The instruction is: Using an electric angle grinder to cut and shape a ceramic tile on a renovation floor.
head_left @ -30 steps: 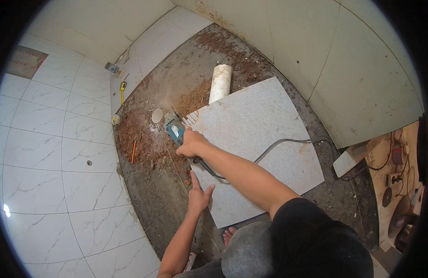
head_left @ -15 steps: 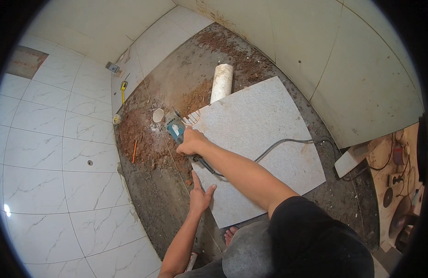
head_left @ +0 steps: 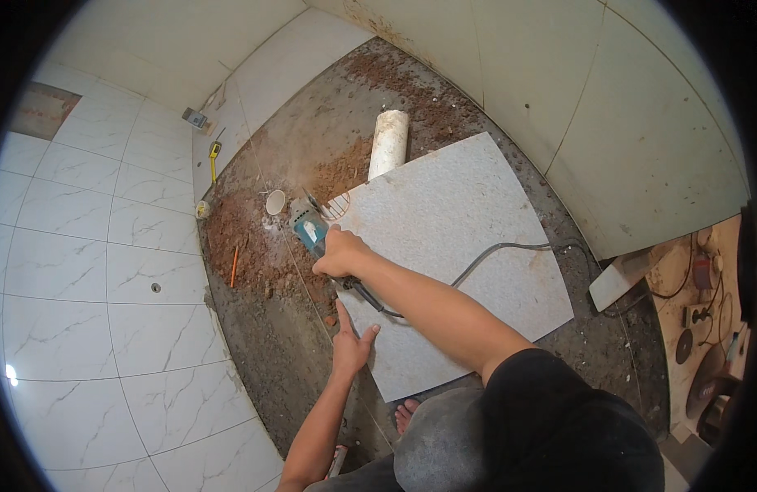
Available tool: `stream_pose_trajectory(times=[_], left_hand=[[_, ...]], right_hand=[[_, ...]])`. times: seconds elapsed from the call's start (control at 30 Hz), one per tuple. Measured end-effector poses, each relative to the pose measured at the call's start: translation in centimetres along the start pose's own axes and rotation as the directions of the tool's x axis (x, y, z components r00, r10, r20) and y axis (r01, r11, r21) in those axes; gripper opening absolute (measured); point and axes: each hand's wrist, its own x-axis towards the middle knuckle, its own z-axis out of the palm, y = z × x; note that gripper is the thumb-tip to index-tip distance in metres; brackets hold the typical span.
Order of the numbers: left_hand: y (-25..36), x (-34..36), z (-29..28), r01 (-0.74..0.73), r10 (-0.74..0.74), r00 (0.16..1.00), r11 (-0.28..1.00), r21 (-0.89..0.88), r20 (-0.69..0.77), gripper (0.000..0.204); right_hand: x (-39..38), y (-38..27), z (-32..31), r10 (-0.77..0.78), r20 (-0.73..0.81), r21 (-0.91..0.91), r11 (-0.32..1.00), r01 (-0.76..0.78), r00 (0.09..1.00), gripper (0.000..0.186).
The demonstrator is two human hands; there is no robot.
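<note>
My right hand [head_left: 345, 252] is wrapped round the body of a blue and grey angle grinder [head_left: 311, 230]. The grinder's disc end lies at the far left corner of a large pale grey tile [head_left: 468, 213]. A curved line and several narrow slots mark that corner. From the grinder a dark cord [head_left: 477, 266] runs across the tile to the right. My left hand [head_left: 352, 348] rests by the tile's near left edge, forefinger and thumb spread apart, holding nothing. What its other fingers touch is hidden.
A dirty white pipe [head_left: 390, 143] lies beyond the tile, and a round white pipe opening [head_left: 276, 202] sits in brown rubble. An orange pencil-like stick [head_left: 234, 266] and yellow tape measure [head_left: 214, 151] lie left. Cutting discs [head_left: 706, 381] are at right; my bare foot [head_left: 406, 414] is near.
The whole view has shifted slightly. The grinder stays at the tile's corner in my right hand, and my left hand keeps its place by the edge.
</note>
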Motion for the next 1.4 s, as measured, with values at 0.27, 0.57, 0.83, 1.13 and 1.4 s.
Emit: stream_pose_trajectory(times=[0.27,0.57,0.83,1.13,1.4], left_hand=[[-0.1,0.0,0.2,-0.029,0.029,1.0,0.999,-0.035,-0.011,0.11],[-0.2,-0.2,-0.1,-0.041,0.04,0.999,0.998,-0.039,-0.024,0.109],[1.0,-0.1,-0.6,0.047,-0.045,0.998,0.998,-0.042,0.047,0.11],[0.4,-0.2,-0.3,0.004,-0.004,1.0,1.0,-0.026,0.017,0.11],[0.4,-0.1,-0.2,0.001,-0.001,1.0,0.999,-0.038,0.006,0.109]], right_hand=[[0.6,0.1,0.1,0.019,0.01,-0.001,1.0,-0.019,1.0,0.092],[0.6,0.0,0.3,0.023,0.022,-0.004,1.0,-0.022,1.0,0.092],[-0.2,0.4,0.0,0.017,0.009,-0.013,1.0,-0.016,1.0,0.091],[-0.3,0.2,0.1,0.021,0.006,-0.02,1.0,-0.021,1.0,0.089],[0.2,0.3,0.4,0.018,-0.005,-0.04,0.999,-0.018,1.0,0.086]])
